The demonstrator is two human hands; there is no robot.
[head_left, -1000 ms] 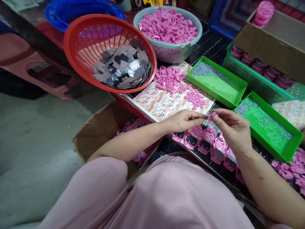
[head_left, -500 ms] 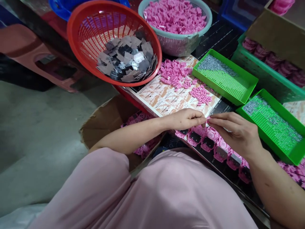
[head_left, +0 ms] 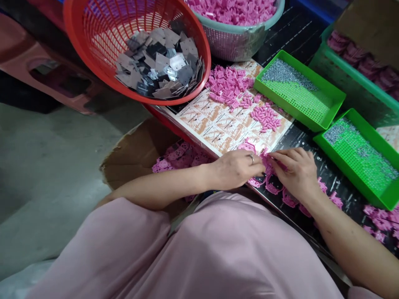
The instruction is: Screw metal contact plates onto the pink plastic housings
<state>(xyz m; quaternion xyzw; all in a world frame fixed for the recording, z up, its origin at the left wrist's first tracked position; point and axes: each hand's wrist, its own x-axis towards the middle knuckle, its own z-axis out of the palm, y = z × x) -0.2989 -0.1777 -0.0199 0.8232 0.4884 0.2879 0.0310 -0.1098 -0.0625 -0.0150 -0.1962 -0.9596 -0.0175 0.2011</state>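
At the near edge of the work table, my left hand, with a ring on one finger, has its fingers closed at a pink plastic part. My right hand meets it from the other side, thumb and fingertips pinched on the same part. The fingers cover much of it, so its exact shape is unclear. Under and beside the hands runs a row of pink plastic housings along the table edge. Another pink housing shows just beyond my left fingers.
Beyond lie a pile of small pink pieces and pink pegs. Green trays of small metal pieces stand to the right. A red basket of metal plates overhangs the left corner; a cardboard box sits below the edge.
Both hands have moved down to the row of housings. My left hand has turned over, knuckles up. The view has shifted, and the row looks different, with the dark and grey plates out of sight.
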